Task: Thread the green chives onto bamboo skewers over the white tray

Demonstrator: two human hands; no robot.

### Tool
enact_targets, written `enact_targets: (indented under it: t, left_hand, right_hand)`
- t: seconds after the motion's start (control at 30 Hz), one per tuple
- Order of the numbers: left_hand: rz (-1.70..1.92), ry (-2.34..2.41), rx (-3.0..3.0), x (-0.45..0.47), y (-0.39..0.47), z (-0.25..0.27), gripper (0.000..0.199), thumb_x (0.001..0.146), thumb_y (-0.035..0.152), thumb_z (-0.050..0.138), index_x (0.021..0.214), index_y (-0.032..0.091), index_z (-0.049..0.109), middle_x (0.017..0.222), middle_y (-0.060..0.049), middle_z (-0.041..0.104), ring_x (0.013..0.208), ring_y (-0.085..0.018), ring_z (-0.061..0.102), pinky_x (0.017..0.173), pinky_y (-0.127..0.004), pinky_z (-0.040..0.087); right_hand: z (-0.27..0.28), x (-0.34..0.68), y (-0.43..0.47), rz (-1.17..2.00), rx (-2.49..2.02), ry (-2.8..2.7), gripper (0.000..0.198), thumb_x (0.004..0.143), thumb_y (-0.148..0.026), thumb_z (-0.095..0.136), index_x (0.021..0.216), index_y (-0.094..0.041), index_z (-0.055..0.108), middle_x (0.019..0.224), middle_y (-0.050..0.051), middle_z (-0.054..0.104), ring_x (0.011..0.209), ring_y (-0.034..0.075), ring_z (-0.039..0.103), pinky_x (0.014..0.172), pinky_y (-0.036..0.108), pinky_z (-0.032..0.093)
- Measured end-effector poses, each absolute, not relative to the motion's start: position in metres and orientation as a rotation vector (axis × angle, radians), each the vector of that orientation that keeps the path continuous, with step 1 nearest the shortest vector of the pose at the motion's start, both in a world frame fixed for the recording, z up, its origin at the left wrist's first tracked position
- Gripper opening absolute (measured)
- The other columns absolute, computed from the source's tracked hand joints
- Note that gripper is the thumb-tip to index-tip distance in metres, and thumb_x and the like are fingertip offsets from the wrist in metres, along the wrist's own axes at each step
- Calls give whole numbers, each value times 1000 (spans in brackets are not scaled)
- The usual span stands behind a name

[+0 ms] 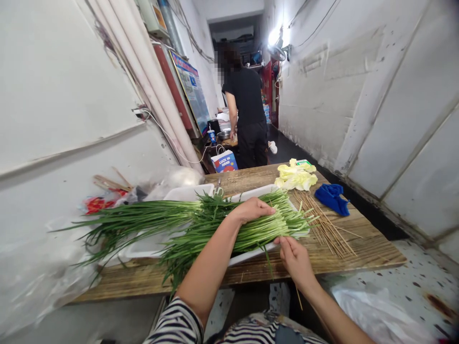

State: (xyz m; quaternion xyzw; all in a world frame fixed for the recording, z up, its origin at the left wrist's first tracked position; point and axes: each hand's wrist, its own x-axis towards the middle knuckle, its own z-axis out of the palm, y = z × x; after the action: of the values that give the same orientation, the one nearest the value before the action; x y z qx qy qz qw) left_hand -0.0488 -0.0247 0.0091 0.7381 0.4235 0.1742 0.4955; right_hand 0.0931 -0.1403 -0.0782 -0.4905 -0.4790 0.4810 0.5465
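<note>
A large heap of garlic chives (222, 231) lies across a white plastic tray (247, 258), pale stem ends toward the right. My left hand (253, 210) rests over the stems, its fingers closed on some of the chives near their cut ends. At the tray's front right edge, my right hand (296, 258) is closed in a pinch around a thin bamboo skewer (299, 297), whose lower end sticks out below the hand. The skewer's other end is hidden by fingers and stems. Many loose skewers (328, 227) lie fanned out to the right of the tray.
Yellow-green lettuce leaves (296, 177) and a blue cloth (332, 199) lie on the right of the wooden table (376, 253). Scissors (218, 188) lie behind the chives. Clear plastic bags (39, 282) crowd the left. A person in black (247, 105) stands beyond the table.
</note>
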Motion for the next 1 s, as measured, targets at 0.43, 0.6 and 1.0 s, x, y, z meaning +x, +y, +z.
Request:
enact_targets:
  t: [0.43, 0.6, 1.0]
  left_hand:
    - [368, 1513, 2358, -32, -6, 10, 17, 72, 20, 58, 79, 19, 74, 84, -5, 72, 82, -19, 62, 73, -26, 43]
    - [374, 1270, 2469, -9, -4, -9, 19, 74, 24, 59, 87, 20, 73, 86, -5, 71, 81, -18, 62, 74, -25, 44]
    - [489, 1175, 2528, -7, -2, -17, 12, 72, 20, 57, 73, 16, 69, 78, -4, 66, 73, -15, 57, 69, -23, 42]
  right_hand:
    - [-102, 81, -189, 1288, -1170, -910, 46, 81, -62, 47, 87, -16, 51, 45, -11, 27, 35, 5, 22, 33, 17, 18]
    - [-96, 86, -184, 1342, -1158, -904, 43, 81, -60, 49, 85, -17, 50, 44, -11, 31, 31, 4, 22, 30, 16, 17]
    - [-78, 85, -160, 1360, -1089, -781, 46, 76, -58, 59, 64, -21, 34, 40, -13, 30, 27, 1, 21, 27, 13, 15]
